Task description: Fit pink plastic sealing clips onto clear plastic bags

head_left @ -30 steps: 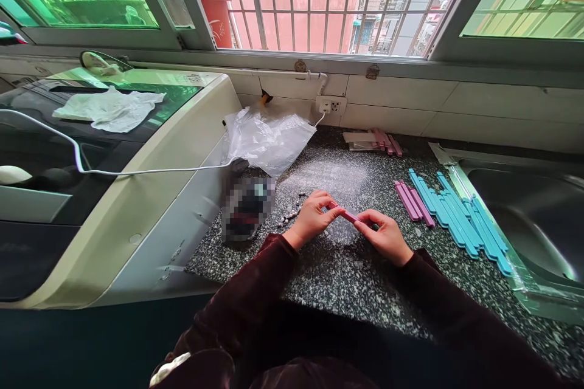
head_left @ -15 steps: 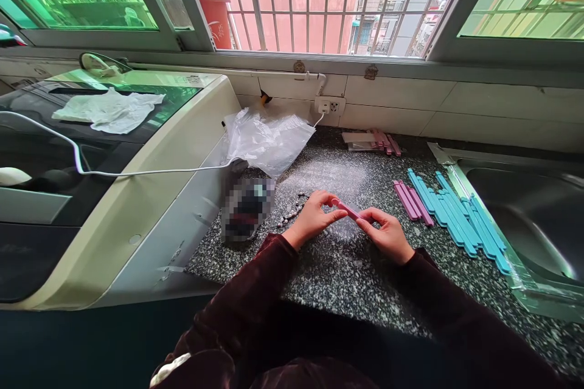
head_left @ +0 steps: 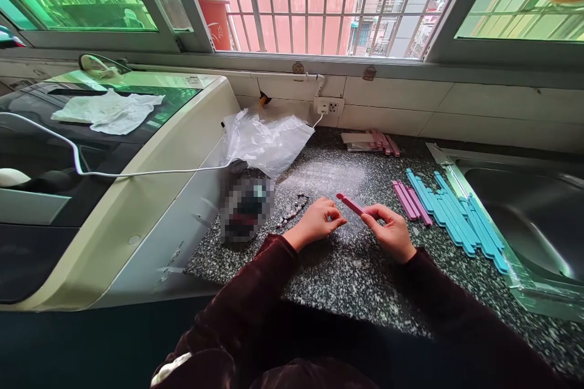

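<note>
My right hand [head_left: 391, 232] pinches the near end of a narrow pink plastic sealing clip [head_left: 350, 203] between thumb and fingers. The clip slants up to the left over the counter, its rounded far end free. My left hand [head_left: 318, 222] is just left of it, fingers curled in and thumb drawn close, apart from the clip; nothing shows in it. A string of black and white beads [head_left: 294, 209] lies beyond my left hand. Right of my right hand lie several pink clips [head_left: 412, 200] and several blue clips [head_left: 456, 219] of differing lengths.
A steel sink [head_left: 524, 213] borders the counter [head_left: 337, 282] on the right. At the back are more pink pieces [head_left: 383, 143] with packaging, and a clear plastic bag [head_left: 269, 137]. A blurred-out object [head_left: 246, 209] stands left, beside a large white machine [head_left: 182, 152] crossed by a white cable [head_left: 150, 172].
My left hand has let go of the clip's far end and drawn down slightly, fingers curling. The clip stays in my right hand, its far end now uncovered.
</note>
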